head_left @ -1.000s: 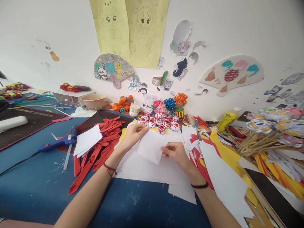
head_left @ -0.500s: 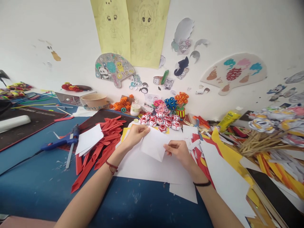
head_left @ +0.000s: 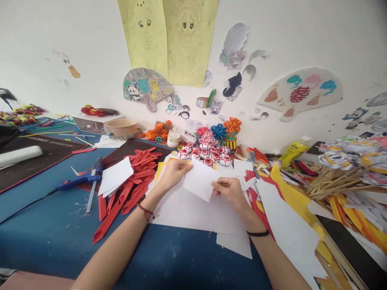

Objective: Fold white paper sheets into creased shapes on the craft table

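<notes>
A small white sheet of paper (head_left: 198, 180) is held up between my two hands, tilted, over larger white paper (head_left: 181, 213) lying on the blue table. My left hand (head_left: 176, 173) pinches its upper left corner between thumb and fingers. At the right edge, my right hand (head_left: 227, 189) grips the sheet the same way. Just beyond the sheet stand several red-and-white folded paper flowers (head_left: 208, 155). To the left lie a heap of red folded paper strips (head_left: 133, 181) and a few loose white paper squares (head_left: 115, 176).
A blue glue gun (head_left: 81, 181) with its cord rests on the left. At the right are white and yellow paper scraps (head_left: 287, 217), a bundle of paper flowers on sticks (head_left: 328, 177) and a yellow bottle (head_left: 293, 153). A beige bowl (head_left: 121, 127) stands at the back.
The whole view has shifted slightly to the right. Both hands keep hold of the white paper, whose angle looks slightly different.
</notes>
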Motion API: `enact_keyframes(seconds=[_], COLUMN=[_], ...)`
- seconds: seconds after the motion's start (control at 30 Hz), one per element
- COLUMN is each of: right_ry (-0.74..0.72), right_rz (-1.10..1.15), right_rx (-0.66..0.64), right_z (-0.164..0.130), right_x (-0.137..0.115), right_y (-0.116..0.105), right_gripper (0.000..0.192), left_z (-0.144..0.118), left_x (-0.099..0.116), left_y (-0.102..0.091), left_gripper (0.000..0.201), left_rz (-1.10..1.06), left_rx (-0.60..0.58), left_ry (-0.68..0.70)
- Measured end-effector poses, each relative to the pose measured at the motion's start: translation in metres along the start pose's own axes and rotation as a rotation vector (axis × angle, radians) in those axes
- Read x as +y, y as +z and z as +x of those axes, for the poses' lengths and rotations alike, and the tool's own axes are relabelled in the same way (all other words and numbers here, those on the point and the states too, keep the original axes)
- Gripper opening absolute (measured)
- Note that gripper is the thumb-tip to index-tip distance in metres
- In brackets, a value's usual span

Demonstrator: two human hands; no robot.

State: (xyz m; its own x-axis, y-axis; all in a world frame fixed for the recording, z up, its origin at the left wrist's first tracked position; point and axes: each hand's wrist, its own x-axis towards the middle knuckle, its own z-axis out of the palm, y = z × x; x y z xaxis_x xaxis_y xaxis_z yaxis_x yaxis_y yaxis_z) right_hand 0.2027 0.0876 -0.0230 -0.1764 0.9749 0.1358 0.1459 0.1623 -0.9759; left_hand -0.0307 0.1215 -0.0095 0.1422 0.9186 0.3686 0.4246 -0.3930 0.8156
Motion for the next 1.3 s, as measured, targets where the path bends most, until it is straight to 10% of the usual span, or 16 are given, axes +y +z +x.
enact_keyframes(seconds=[0.8, 1.0, 1.3], right_ry=[-0.057, -0.073, 0.073], right_rz=[0.016, 0.018, -0.033], right_rx=[0.167, 0.194, -0.003], right_z=[0.004, 0.003, 0.007], right_x=[0.002, 0.001, -0.002], right_y=[-0.011, -0.010, -0.019], right_gripper=[0.032, 0.034, 0.045], left_z=[-0.003, 0.001, 0.001], left_x=[0.002, -0.006, 0.003], left_y=[0.001, 0.003, -0.011], left_gripper=[0.036, 0.024, 0.019], left_rz=[0.026, -0.049, 0.065], left_rx=[-0.227, -0.123, -0.260], left_ry=[-0.078, -0.079, -0.028])
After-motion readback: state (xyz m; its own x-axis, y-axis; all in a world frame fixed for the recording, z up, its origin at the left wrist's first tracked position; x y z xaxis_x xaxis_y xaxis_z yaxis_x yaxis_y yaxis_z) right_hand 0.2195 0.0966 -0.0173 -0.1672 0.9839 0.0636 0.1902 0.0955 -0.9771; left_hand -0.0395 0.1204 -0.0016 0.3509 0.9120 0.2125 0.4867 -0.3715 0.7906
